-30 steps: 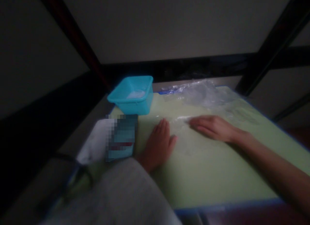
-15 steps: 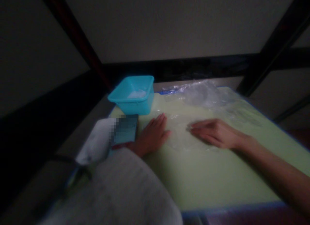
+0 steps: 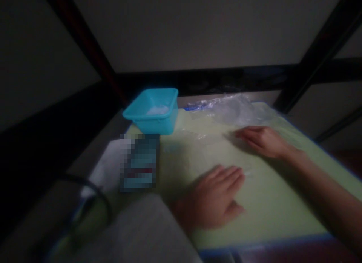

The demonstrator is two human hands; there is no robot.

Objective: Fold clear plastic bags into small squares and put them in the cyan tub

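Observation:
A thin clear plastic sheet or bag (image 3: 202,153) lies flat on the yellow-green table top (image 3: 271,202), its outline faint. Over its near edge, my left hand (image 3: 212,199) is open, palm down, fingers stretched out and thumb apart. Beyond it to the right, my right hand (image 3: 260,140) has its fingers pressed together at the sheet's far right side. Blur hides whatever lies between those fingertips.
A turquoise plastic basket (image 3: 154,123) with whitish contents stands at the back left. Crumpled clear plastic (image 3: 234,108) lies along the back. Left are a phone-like dark device (image 3: 141,161), white material (image 3: 109,165) and a dark cable (image 3: 97,191).
My left hand has moved from beside the device toward me and to the right, over the sheet's near edge. My right hand has shifted slightly away and right.

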